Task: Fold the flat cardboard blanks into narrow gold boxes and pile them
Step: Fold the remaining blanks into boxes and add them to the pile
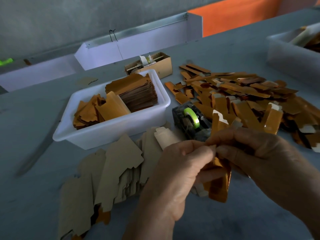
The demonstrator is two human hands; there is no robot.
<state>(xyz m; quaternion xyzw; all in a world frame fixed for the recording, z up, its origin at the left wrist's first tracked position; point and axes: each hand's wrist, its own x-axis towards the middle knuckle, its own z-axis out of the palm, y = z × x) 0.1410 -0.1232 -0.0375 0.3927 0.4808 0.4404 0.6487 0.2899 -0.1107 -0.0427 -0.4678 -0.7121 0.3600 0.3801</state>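
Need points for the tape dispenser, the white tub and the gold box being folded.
tape dispenser (190,118), head view, on the green tape roll.
white tub (97,135), head view, on its near outer wall.
gold box (219,186), head view, on the gold face below both hands.

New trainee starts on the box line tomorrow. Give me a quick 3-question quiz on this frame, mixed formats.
1. True or false: the tape dispenser sits inside the white tub.
2. Multiple choice: the heap of folded gold boxes lies (A) right of the tub, (B) in the tub, (C) left of the tub.
3. Short answer: what do the left hand and right hand hold between them?

Key
1. False; it stands on the table beside the tub.
2. A.
3. One gold box, both hands pinching its upper end.
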